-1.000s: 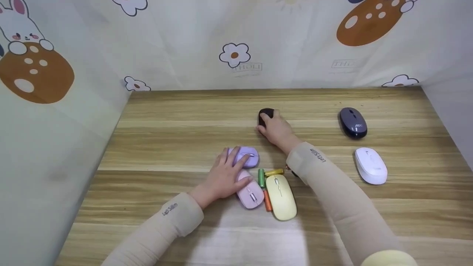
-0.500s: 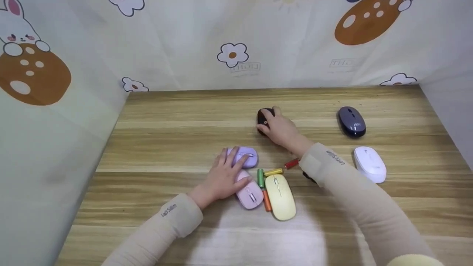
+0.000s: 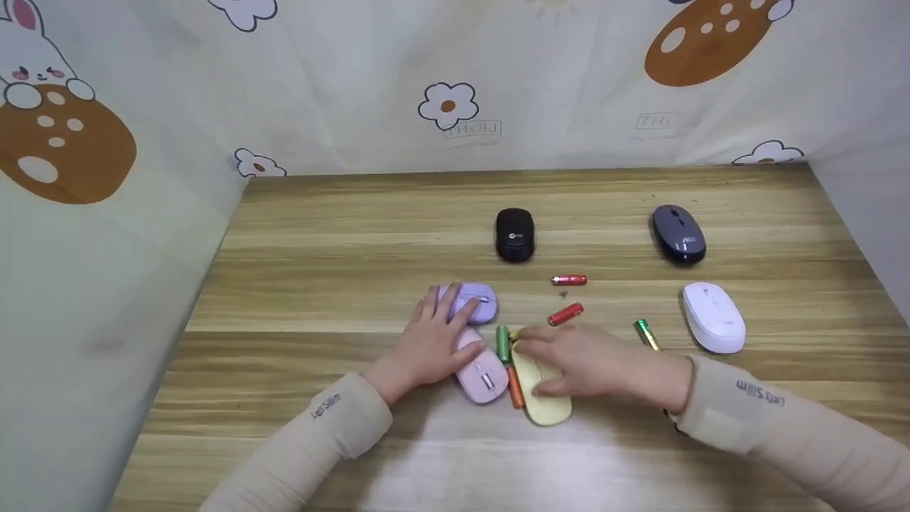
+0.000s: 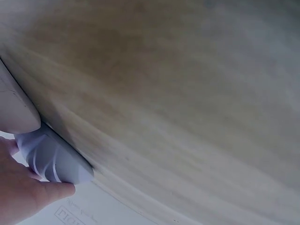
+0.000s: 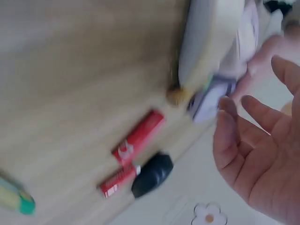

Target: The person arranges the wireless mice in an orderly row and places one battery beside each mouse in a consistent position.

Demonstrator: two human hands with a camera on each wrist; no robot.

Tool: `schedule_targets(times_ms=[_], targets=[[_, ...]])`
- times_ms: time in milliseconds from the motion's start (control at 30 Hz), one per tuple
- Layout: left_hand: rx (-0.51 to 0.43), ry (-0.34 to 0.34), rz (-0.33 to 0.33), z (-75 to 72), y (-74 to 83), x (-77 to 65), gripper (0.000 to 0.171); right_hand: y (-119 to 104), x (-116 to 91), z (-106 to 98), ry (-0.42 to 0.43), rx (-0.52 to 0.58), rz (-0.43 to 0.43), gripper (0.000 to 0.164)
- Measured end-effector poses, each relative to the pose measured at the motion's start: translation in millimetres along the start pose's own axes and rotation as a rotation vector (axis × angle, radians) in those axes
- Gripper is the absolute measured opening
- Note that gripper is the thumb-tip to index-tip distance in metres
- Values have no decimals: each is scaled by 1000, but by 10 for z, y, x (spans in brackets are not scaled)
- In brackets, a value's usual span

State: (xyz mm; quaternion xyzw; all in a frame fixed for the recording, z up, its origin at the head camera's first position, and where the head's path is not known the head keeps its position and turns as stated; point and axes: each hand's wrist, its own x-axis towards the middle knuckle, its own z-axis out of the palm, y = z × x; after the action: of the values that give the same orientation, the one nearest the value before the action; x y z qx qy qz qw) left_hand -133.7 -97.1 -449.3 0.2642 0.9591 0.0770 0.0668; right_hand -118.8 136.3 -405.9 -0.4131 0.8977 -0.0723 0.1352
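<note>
In the head view my left hand [image 3: 434,341] rests with spread fingers on a purple computer mouse [image 3: 483,302], its thumb across a pink mouse [image 3: 483,377]. The left wrist view shows fingers along the purple mouse [image 4: 56,159]. My right hand [image 3: 586,355] is over a yellow mouse [image 3: 551,412], hiding its upper right part. In the right wrist view its fingers are loosely bent, with nothing between them. A green battery [image 3: 502,344] and an orange battery [image 3: 515,387] lie between the pink and yellow mice. A yellow battery [image 3: 515,335] is mostly hidden by the right hand.
A black mouse [image 3: 515,236] sits farther back. Two red batteries, one nearer the back [image 3: 569,280] and one slanted [image 3: 566,314], lie before it. To the right are a dark grey mouse [image 3: 678,235], a white mouse [image 3: 713,318] and a green-gold battery [image 3: 646,334]. Printed cloth walls enclose the table.
My right hand has left the black mouse and come back toward me over the yellow mouse. The red batteries and the green-gold one now show. The left hand stays in place.
</note>
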Motion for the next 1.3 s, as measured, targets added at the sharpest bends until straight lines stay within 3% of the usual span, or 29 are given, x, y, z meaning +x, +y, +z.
schedule_targets(times_ms=[133,333,667,1300], targets=[[5,4,0,-7,0,7,67,-107,-166,163,-30,-11,6,69],[-1,0,-7,-8,-15,10,67,-156,-231,231,-35,16,19,77],[10,45,23,12,-19,14,66,-174,-191,282,-5,-76,23,74],[5,13,8,12,-7,2,67,-75,-47,288,48,-103,63,72]])
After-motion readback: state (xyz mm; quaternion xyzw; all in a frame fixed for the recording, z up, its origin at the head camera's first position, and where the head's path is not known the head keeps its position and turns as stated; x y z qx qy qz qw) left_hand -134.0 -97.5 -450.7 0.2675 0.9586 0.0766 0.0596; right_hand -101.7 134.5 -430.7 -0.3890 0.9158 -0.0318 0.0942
